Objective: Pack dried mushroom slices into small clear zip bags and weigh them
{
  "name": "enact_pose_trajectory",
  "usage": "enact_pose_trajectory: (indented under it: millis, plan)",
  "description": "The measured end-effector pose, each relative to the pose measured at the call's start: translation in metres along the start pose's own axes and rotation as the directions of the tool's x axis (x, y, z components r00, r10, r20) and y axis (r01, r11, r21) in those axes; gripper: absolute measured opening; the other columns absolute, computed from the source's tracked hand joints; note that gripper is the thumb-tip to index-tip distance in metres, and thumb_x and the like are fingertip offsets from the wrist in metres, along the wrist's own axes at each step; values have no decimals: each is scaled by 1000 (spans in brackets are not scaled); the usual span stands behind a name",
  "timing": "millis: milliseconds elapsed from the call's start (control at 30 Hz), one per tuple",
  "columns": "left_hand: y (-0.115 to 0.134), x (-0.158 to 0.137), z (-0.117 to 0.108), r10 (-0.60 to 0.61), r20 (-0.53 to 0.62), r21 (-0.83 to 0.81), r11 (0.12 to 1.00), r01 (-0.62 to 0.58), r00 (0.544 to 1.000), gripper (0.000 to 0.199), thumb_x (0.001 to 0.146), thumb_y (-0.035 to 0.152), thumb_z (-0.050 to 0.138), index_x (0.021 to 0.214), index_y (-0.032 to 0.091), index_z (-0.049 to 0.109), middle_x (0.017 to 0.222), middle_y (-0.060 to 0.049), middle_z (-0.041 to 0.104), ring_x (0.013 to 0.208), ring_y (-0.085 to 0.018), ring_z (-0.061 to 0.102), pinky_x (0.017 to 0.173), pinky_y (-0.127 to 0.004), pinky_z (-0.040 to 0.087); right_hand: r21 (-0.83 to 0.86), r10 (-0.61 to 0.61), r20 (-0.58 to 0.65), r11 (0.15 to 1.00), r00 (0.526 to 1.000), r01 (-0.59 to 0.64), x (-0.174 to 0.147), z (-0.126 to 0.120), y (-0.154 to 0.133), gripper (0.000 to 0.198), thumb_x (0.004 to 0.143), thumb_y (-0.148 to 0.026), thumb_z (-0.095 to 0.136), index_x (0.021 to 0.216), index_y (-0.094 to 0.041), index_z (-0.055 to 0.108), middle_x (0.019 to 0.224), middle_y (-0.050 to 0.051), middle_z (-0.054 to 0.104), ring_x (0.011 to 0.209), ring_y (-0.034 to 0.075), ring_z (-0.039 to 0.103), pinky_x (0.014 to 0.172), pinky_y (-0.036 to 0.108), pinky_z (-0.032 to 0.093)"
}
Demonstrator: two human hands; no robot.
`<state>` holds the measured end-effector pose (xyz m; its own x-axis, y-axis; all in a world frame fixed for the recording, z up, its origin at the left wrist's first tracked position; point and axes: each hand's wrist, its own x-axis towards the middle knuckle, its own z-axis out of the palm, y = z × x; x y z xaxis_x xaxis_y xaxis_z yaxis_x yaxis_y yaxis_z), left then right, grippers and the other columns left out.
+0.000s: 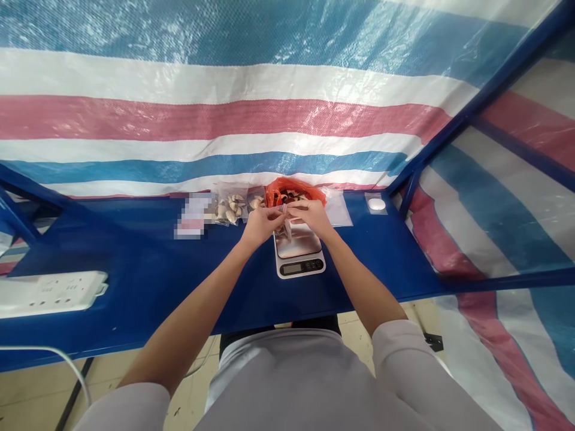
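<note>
Both hands meet above a white kitchen scale (pixel 300 267) with a shiny metal plate. My left hand (pixel 264 222) pinches the upper edge of a small clear plastic bag (pixel 284 231). From the other side, my right hand (pixel 313 214) pinches the same edge. The bag hangs over the plate; its contents are hard to make out, and I cannot tell whether it touches the scale. Just behind the hands sits an open orange-red plastic bag (pixel 296 184) with dark and pale pieces inside. Left of it lie clear bags of pale, shell-like pieces (pixel 230 208).
Flat clear bags (pixel 338 208) lie right of the orange bag. Farther right is a small clear packet with a white round item (pixel 376 204). A white power strip (pixel 58 292) rests at the left of the blue table (pixel 148 263). Blue frame bars and striped sheeting enclose the back and right.
</note>
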<state>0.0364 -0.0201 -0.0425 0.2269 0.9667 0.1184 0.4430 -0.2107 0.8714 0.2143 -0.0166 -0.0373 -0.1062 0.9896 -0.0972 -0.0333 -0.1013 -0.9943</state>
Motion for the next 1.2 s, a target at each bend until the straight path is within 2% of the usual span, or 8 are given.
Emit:
enact_pose_trajectory:
  millis: [133,267,400,533,667,767,933,1200]
  plan:
    - [2,3,-2,-1,-14,26,1000,1,1000,25,77,38,66,67,16,72,58,-2,69,58,-16,62,61,-26,48,-69,-47,-35,997,998,44,3,-4,3,16,73,-26,78,86,-18,80,91,4,77,80,19,74,74,33,66]
    - [0,5,-3,-83,-42,-105,991,78,996,25,73,41,70,67,16,70,57,-2,68,55,-16,61,60,-27,49,-234,-136,-61,965,989,118,5,-8,8,15,77,-28,74,88,-20,80,92,4,76,77,19,72,72,34,65]
    - [1,4,-1,-140,-26,-251,959,129,990,32,69,47,77,71,15,71,59,-3,69,53,-15,62,56,-26,50,-432,-221,8,879,975,202,0,-7,11,17,81,-34,74,91,-22,80,91,4,77,85,21,72,78,35,60]
    - [-1,2,2,-170,-30,-298,942,154,985,33,68,46,79,77,15,73,61,-3,70,55,-15,64,57,-26,52,-555,-210,75,803,975,216,-6,-6,7,14,81,-33,74,83,-21,80,82,4,77,83,22,71,78,33,55]
    - [-7,1,3,-190,-50,-299,940,166,981,32,69,45,78,75,14,73,61,-3,70,56,-16,65,61,-29,56,-505,-143,96,846,985,172,-7,-9,6,16,83,-33,71,82,-21,80,74,3,75,69,19,70,68,31,55]
    - [-8,1,3,-176,-17,-322,933,161,984,34,70,47,79,77,14,72,62,-4,70,57,-16,66,61,-30,57,-411,-112,137,898,984,159,-6,-12,8,17,82,-34,71,84,-21,81,78,3,75,71,20,72,64,30,57]
    - [-4,1,1,-144,77,-340,927,162,987,42,69,53,81,81,14,73,67,-5,72,59,-16,67,62,-30,59,-316,-88,193,937,977,147,-6,-14,10,19,80,-35,73,85,-20,82,85,3,77,80,21,72,70,32,62]
    - [-11,4,-2,-95,166,-278,951,138,982,40,67,52,81,78,14,75,66,-4,71,57,-15,64,58,-28,54,-253,-51,155,963,987,90,-5,-12,12,20,76,-33,74,88,-19,81,88,4,75,80,21,72,69,32,62]
